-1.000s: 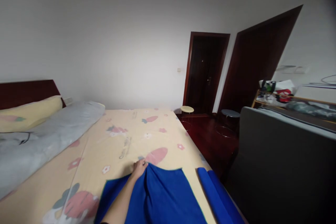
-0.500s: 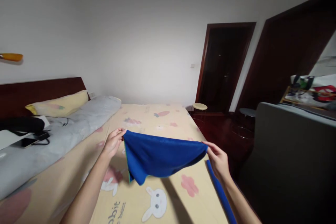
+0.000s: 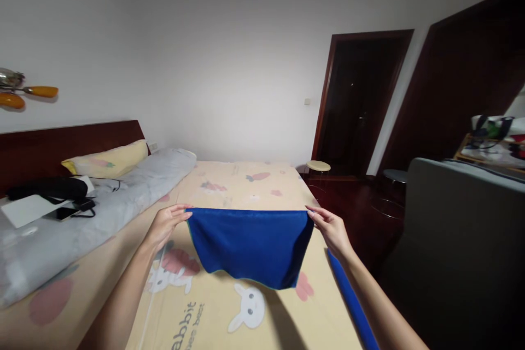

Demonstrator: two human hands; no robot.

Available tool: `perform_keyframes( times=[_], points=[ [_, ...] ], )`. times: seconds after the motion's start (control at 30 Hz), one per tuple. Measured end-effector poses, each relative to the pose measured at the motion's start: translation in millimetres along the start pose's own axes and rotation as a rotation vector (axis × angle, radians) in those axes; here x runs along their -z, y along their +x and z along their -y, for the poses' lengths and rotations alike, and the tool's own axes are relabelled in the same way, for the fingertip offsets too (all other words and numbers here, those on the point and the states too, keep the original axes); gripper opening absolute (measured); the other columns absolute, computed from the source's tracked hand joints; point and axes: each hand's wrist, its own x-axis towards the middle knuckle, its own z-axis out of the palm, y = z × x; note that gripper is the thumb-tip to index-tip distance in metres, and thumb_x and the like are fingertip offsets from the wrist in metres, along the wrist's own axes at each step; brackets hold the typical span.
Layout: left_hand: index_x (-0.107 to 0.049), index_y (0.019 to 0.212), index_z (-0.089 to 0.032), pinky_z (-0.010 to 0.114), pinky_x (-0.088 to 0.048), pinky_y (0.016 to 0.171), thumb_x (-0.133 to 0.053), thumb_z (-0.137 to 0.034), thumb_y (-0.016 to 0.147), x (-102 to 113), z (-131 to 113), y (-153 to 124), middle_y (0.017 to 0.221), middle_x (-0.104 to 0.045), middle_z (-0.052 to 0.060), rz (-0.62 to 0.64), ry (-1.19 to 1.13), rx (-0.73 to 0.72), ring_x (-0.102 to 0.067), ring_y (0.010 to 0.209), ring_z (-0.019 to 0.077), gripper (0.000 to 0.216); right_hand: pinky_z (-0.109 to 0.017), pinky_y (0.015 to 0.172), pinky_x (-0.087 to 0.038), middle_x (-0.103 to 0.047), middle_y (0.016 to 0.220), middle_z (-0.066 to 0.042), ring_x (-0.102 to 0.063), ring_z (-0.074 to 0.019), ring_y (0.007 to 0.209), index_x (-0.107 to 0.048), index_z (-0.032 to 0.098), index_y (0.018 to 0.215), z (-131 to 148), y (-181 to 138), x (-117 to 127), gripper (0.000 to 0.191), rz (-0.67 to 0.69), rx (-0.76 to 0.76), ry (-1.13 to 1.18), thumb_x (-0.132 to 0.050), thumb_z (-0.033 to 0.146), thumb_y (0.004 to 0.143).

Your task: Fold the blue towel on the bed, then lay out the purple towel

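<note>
A blue cloth (image 3: 250, 243) hangs stretched in the air above the bed (image 3: 229, 186), its top edge straight and level. My left hand (image 3: 166, 223) pinches the cloth's upper left corner. My right hand (image 3: 332, 229) pinches the upper right corner. The lower edge of the cloth droops just above the yellow cartoon-print sheet. A second blue cloth (image 3: 350, 303), rolled long and narrow, lies along the bed's right edge under my right forearm.
A grey quilt (image 3: 82, 213) and yellow pillow (image 3: 109, 158) lie along the left by the dark headboard, with black items and white paper (image 3: 28, 209) on them. A grey sofa back (image 3: 463, 229) stands at right. Two small stools (image 3: 319, 166) and dark doors are beyond.
The cloth lay flat on the bed under my left hand a second ago. Both hands have since lifted it and pulled its top edge taut. The view has swung left.
</note>
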Motion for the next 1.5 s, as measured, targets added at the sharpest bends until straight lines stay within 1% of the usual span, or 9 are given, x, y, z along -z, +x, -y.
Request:
perform_keyframes(
  times=[0.17,0.33,0.43,0.53,0.7,0.93,1.07,1.2,1.5],
  points=[
    [-0.073,0.089,-0.013,0.029,-0.052,0.071,-0.085,-0.047,0.052,2,0,-1,0.083,-0.075,0.008,-0.032,0.088,-0.02,-0.066,0.075,0.0184,0.051,-0.032,0.065,-0.051,-0.074,0.076,-0.009,-0.064,-0.0187,0.069,-0.075,0.012,0.087,12,-1,6,0.055,-0.061,0.069,-0.118,-0.081,0.056,0.054],
    [-0.074,0.087,-0.015,0.03,-0.053,0.067,-0.081,-0.052,0.054,1,0,1,0.083,-0.076,0.009,-0.034,0.186,-0.065,-0.066,0.073,0.0191,0.051,-0.032,0.066,-0.052,-0.075,0.08,-0.009,-0.066,-0.0206,0.071,-0.076,0.016,0.079,19,-5,5,0.047,-0.176,0.051,-0.053,-0.086,0.049,0.046],
    [-0.074,0.086,-0.015,0.03,-0.053,0.066,-0.08,-0.053,0.054,0,-1,2,0.082,-0.076,0.009,-0.034,0.205,-0.078,-0.067,0.073,0.0195,0.05,-0.031,0.061,-0.052,-0.076,0.08,-0.009,-0.066,-0.0202,0.067,-0.076,0.017,0.076,20,-5,3,0.045,-0.201,0.017,-0.025,-0.086,0.048,0.045],
    [-0.075,0.085,-0.015,0.03,-0.053,0.066,-0.079,-0.053,0.055,1,-4,2,0.082,-0.077,0.009,-0.024,0.223,-0.069,-0.067,0.072,0.0192,0.048,-0.033,0.066,-0.053,-0.076,0.081,-0.009,-0.068,-0.022,0.072,-0.076,0.018,0.08,21,-4,3,0.045,-0.196,0.015,-0.035,-0.085,0.048,0.047],
    [-0.075,0.081,-0.016,0.029,-0.053,0.065,-0.079,-0.053,0.053,4,-10,3,0.081,-0.077,0.008,-0.037,0.235,-0.049,-0.066,0.072,0.0187,0.046,-0.04,0.082,-0.052,-0.077,0.089,-0.009,-0.07,-0.028,0.086,-0.076,0.02,0.082,26,-1,7,0.046,-0.119,0.105,-0.247,-0.078,0.055,0.054],
    [-0.074,0.076,-0.017,0.028,-0.052,0.062,-0.078,-0.057,0.053,11,-4,11,0.075,-0.075,0.007,-0.057,0.249,-0.11,-0.065,0.068,0.0176,0.047,-0.033,0.065,-0.048,-0.07,0.073,-0.006,-0.063,-0.0206,0.066,-0.07,0.023,0.071,34,5,12,0.052,-0.08,0.286,-0.657,-0.061,0.073,0.064],
    [-0.074,0.072,-0.017,0.026,-0.05,0.06,-0.077,-0.06,0.054,15,2,17,0.071,-0.073,0.005,-0.062,0.271,-0.133,-0.062,0.067,0.0163,0.047,-0.031,0.064,-0.048,-0.065,0.081,-0.006,-0.059,-0.0181,0.07,-0.064,0.022,0.071,32,16,16,0.055,0.051,0.355,-0.634,-0.058,0.076,0.067],
    [-0.073,0.065,-0.018,0.024,-0.048,0.059,-0.076,-0.061,0.056,17,7,19,0.071,-0.07,0.003,-0.019,0.297,-0.147,-0.061,0.069,0.0157,0.044,-0.03,0.068,-0.048,-0.067,0.078,-0.006,-0.06,-0.0176,0.071,-0.062,0.02,0.077,23,28,22,0.054,0.248,0.283,-0.567,-0.056,0.073,0.073],
    [-0.071,0.061,-0.018,0.023,-0.039,0.055,-0.074,-0.059,0.055,18,31,42,0.062,-0.065,0.0,0.028,0.318,-0.12,-0.052,0.06,0.0126,0.042,-0.029,0.064,-0.045,-0.067,0.072,-0.005,-0.058,-0.0173,0.066,-0.065,0.021,0.071,6,47,19,0.053,0.241,0.275,-0.644,-0.057,0.074,0.07]
  ],
)
